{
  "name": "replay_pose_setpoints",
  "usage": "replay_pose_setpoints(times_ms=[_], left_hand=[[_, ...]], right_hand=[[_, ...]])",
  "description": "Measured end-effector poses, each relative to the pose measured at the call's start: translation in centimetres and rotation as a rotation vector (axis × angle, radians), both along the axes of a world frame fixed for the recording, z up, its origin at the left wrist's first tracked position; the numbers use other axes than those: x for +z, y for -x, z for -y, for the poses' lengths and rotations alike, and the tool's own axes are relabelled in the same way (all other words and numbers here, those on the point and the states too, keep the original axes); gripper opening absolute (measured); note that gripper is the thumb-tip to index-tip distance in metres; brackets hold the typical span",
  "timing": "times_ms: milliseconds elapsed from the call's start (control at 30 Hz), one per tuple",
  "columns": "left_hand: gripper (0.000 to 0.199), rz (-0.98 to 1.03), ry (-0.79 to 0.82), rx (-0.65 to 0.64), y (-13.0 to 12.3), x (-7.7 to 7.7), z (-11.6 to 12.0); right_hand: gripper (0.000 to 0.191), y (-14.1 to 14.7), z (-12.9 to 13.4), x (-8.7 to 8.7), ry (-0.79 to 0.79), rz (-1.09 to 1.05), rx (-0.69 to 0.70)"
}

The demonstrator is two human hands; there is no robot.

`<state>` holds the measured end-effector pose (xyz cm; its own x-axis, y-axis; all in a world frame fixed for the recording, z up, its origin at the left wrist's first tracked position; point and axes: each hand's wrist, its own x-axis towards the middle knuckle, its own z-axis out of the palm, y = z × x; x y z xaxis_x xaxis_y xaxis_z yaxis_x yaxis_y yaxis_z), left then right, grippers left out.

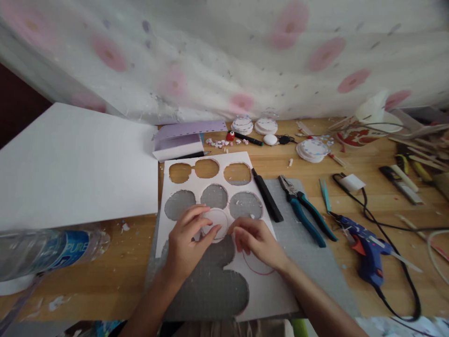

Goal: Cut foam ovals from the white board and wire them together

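My left hand (185, 241) grips a round white disc (219, 219) between thumb and fingers, tilted above a white foam board (268, 295). At the disc's right edge is my right hand (257, 238), its fingertips pinched together; whatever is between them is too small to make out. Several rounded holes are cut through the board, some with ragged rims. A red curved line is drawn on the board below my right hand. Under the board lies a grey cutting mat (196, 267).
To the right lie a black-handled tool (268, 196), teal-handled pliers (308, 215), tweezers (325, 195) and a blue glue gun (368, 252) with its cord. Stacked white discs (312, 150) stand at the back. A large white sheet (87, 168) and a plastic bottle (52, 250) are left.
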<state>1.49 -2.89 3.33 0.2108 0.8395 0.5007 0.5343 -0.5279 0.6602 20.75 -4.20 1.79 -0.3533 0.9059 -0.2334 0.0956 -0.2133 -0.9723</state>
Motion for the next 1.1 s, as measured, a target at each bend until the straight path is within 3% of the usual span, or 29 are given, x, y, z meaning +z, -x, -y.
replay_pose_setpoints(times_ms=[200,333,733,933,1100], left_hand=[[0.011,-0.004,0.021,-0.132,0.2,0.3,0.7],[0.01,-0.002,0.016,-0.141,-0.3,0.4,1.4],[0.008,0.073,0.095,-0.053,-1.8,0.4,2.5],[0.01,0.158,0.117,0.026,-2.8,-0.1,2.6],[0.015,0.116,0.071,0.007,-2.4,-0.3,2.1]], right_hand=[[0.041,-0.5,-0.5,-0.4,-0.3,0.297,-0.149],[0.045,0.1,0.1,-0.9,-0.492,0.427,-0.217],[0.043,0.9,1.3,-1.6,-0.573,0.513,-0.446],[0.043,1.2,1.4,-1.5,-0.58,0.507,-0.474],[0.044,1.3,1.3,-1.2,-0.573,0.479,-0.479]])
